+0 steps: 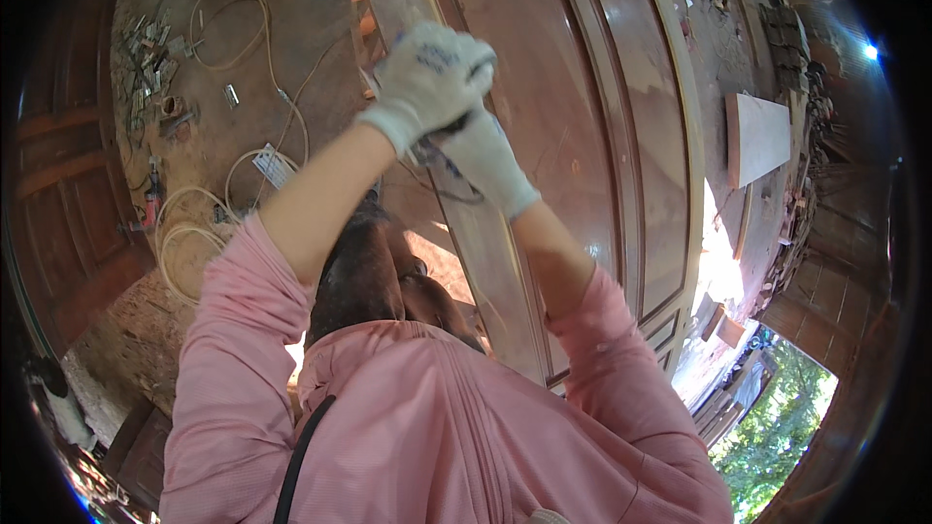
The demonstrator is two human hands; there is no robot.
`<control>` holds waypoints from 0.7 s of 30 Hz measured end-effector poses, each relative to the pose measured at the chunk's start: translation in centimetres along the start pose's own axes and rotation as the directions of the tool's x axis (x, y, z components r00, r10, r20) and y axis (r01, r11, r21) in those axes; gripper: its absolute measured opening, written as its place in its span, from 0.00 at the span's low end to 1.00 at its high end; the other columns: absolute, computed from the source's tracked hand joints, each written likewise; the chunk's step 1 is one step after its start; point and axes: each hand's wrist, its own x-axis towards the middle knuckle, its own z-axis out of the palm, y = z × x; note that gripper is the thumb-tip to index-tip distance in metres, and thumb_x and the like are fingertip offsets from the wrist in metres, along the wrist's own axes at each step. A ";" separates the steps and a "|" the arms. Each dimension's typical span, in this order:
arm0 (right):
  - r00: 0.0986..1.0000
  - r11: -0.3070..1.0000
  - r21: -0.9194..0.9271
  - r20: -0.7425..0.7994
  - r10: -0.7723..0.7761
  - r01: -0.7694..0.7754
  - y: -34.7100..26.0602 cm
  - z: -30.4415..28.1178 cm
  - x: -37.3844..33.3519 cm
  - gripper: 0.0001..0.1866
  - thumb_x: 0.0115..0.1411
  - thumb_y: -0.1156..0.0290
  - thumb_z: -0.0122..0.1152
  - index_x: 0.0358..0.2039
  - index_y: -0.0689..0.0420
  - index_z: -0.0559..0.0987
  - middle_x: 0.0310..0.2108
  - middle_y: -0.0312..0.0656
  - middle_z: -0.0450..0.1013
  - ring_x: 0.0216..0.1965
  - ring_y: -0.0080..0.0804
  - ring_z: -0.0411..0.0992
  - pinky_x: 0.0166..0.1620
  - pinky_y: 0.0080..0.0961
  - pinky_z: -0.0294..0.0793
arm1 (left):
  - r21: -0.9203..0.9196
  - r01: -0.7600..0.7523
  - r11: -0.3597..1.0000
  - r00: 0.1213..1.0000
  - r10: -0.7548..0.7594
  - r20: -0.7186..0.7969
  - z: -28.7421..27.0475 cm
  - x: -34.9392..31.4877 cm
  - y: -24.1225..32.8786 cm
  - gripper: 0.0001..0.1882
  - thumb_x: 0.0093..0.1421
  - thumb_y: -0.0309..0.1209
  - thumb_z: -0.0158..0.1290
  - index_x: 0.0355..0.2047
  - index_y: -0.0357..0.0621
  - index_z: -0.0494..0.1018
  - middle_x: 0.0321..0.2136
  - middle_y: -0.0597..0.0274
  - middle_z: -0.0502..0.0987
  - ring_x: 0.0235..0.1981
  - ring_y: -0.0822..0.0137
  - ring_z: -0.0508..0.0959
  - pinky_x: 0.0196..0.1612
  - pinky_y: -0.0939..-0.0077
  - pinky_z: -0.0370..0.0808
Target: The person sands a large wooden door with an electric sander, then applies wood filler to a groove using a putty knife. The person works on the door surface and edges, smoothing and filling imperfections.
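The left hand (pixel 427 78), in a pale knit glove (pixel 393 126), reaches farthest forward, knuckles bent and fingertips hidden. The right hand (pixel 485 160), gloved alike, sits just behind it, its fingers largely covered by the left. The bare left forearm (pixel 330 189) slants forward and right; the right forearm (pixel 553 252) slants forward and left. Pink sleeves (pixel 243 330) are bunched near both elbows.

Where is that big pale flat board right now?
In the head view, the pale board is toward the right, beyond the right edge of the large brown panelled door, roughly level with the gloved right hand.
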 end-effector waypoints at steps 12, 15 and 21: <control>0.996 0.994 0.071 -0.048 -0.079 0.082 16.2 -3.2 -39.9 0.31 0.62 0.60 0.67 0.62 0.60 0.72 0.61 0.52 0.71 0.56 0.53 0.74 0.54 0.43 0.76 | -0.323 -0.235 0.917 0.894 0.335 0.299 5.5 -23.5 28.1 0.11 0.56 0.44 0.56 0.28 0.53 0.73 0.27 0.64 0.74 0.35 0.62 0.77 0.46 0.63 0.69; 0.979 0.817 -0.556 0.194 -0.056 0.156 17.0 -3.5 -43.7 0.30 0.62 0.61 0.67 0.62 0.60 0.72 0.58 0.51 0.74 0.55 0.51 0.75 0.54 0.42 0.75 | -0.423 -0.294 0.857 0.841 0.443 0.312 5.8 -25.8 30.4 0.11 0.57 0.45 0.55 0.29 0.53 0.73 0.26 0.65 0.72 0.34 0.63 0.76 0.47 0.64 0.69; 0.972 0.980 -0.196 0.223 0.066 -0.021 14.7 -3.1 -35.2 0.29 0.61 0.61 0.68 0.61 0.57 0.75 0.60 0.49 0.73 0.60 0.51 0.70 0.63 0.45 0.67 | -0.226 -0.253 0.941 0.896 0.316 0.313 5.2 -21.7 24.9 0.11 0.57 0.45 0.55 0.30 0.53 0.75 0.28 0.63 0.76 0.37 0.61 0.78 0.47 0.61 0.71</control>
